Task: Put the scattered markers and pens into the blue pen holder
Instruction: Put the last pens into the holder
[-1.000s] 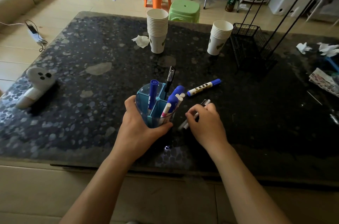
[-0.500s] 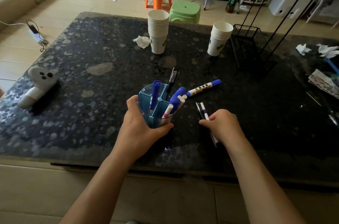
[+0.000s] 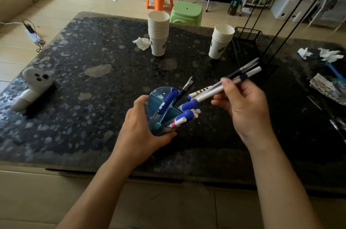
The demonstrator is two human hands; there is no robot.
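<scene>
The blue pen holder (image 3: 156, 95) stands on the dark table near its front edge, with several blue-capped markers and a black pen in its compartments. My left hand (image 3: 139, 135) wraps around the holder's near side. My right hand (image 3: 245, 108) is raised just right of the holder and grips two pens (image 3: 243, 74), one dark and one white with a blue band, their ends pointing up and to the right. A white marker with black marks (image 3: 201, 91) lies on the table behind the holder, partly hidden by the held pens.
Two stacks of paper cups (image 3: 158, 35) (image 3: 221, 41) stand at the back. A black wire rack (image 3: 250, 45) is at the right rear, with crumpled tissues (image 3: 318, 54) and papers (image 3: 325, 86) beyond it. A white ghost-shaped object (image 3: 31, 88) lies at the left.
My right hand picked the two pens up off the table and lifted them beside the holder. My left hand stayed on the holder.
</scene>
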